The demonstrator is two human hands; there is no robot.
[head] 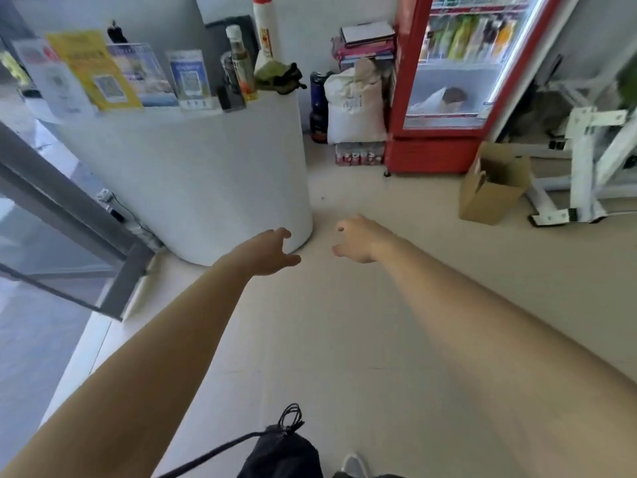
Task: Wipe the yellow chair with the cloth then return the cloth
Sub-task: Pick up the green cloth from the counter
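Your left hand (272,251) and right hand (355,239) reach forward empty, fingers loosely spread, above the floor (344,322). The cloth (277,77) lies far off on the counter (193,167).

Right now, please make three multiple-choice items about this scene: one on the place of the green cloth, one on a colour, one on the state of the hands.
1. Where is the green cloth?
A. on the white counter
B. on the floor
C. in the cardboard box

2. What colour is the drinks fridge frame?
A. blue
B. red
C. yellow

3. What do the left hand and right hand hold?
A. the cloth
B. a bottle
C. nothing

Answers: 1 A, it lies at the countertop's edge beside bottles. 2 B, its frame is red. 3 C, both hands are open and empty.
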